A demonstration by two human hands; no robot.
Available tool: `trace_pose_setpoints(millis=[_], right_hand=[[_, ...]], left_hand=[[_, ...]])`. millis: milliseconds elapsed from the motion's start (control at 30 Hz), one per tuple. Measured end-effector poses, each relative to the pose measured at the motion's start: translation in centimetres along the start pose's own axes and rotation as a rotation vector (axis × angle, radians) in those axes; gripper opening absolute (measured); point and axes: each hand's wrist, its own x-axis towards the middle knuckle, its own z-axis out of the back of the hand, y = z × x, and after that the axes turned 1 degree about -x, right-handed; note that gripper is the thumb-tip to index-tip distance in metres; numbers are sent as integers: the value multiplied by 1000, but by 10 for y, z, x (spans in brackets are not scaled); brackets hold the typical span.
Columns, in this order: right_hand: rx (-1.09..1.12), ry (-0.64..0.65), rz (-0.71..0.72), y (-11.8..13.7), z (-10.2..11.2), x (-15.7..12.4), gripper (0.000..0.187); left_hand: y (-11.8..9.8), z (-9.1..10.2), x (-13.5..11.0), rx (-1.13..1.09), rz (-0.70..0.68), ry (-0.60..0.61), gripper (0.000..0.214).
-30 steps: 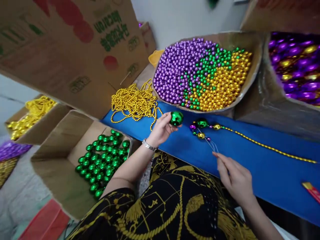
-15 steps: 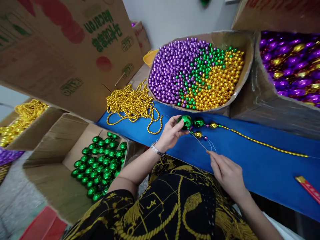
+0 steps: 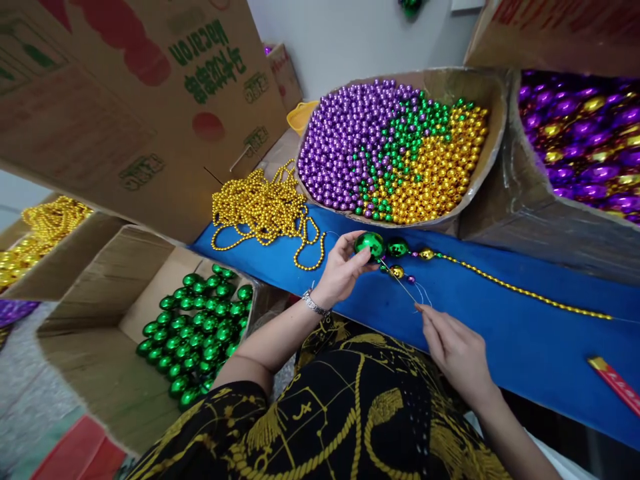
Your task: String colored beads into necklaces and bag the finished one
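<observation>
My left hand is closed around a large shiny green bead, with the thumb pressed on it. Between finger and thumb, my right hand pinches a thin needle that slants up to that bead. A fine thread loops by the right fingertips. Just right of the left hand lie a second green bead, a gold bead and small purple and green beads. From there a string of small gold beads runs right across the blue table surface.
A carton of loose purple, green and gold beads stands behind my hands. Gold bead strands are heaped left of it. Green beads fill part of a lower box at left. A red packet lies at right.
Both hands hold nearly the same pose. The needle stays at the green bead, while the right fingertips sit slightly lower and the view has shifted a little.
</observation>
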Motion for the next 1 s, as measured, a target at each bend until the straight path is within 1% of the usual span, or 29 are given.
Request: trace_pose_setpoints(millis=[200,300,367,400,433,467,567,600,667,800,933,1000], right_hand=[[55,10,-48,-10,-11,-2,27],[92,0,-69,-12,-16,-3,24],[100,0,-81,-12,-17,-5,23],[101,-2,-85,-12,-17,-6,23],[100,-7,-87,-11,-16,-6,23],[97,-18,-90,-10,-15,-6,23],[85,-48,-81,-6,-11,-6,24],[76,-52,-72,-5,-9,-6,25],[59,-54,-50,-4,-7,-6,27],[44,-39,-33,-4,-6,-7,29],[25,-17,-35,-5,-6,-7,26],[25,-20,-40,-4,-7,-5,25]], left_hand=[[7,-4,-5,369,-445,4,71],[9,-7,-11,485,-608,4,69],[9,-10,-13,495,-671,0,69],[8,-11,-14,461,-666,-3,70],[7,-11,-13,394,-627,-8,70],[6,-12,-12,298,-549,-19,70],[0,-15,-7,-66,-183,-60,58],[-1,-16,-5,-166,-82,-74,53],[-4,-17,-3,-298,35,-100,46],[-4,-19,-3,-390,81,-119,45],[-4,-19,-4,-390,82,-109,45],[-3,-19,-4,-360,61,-98,46]])
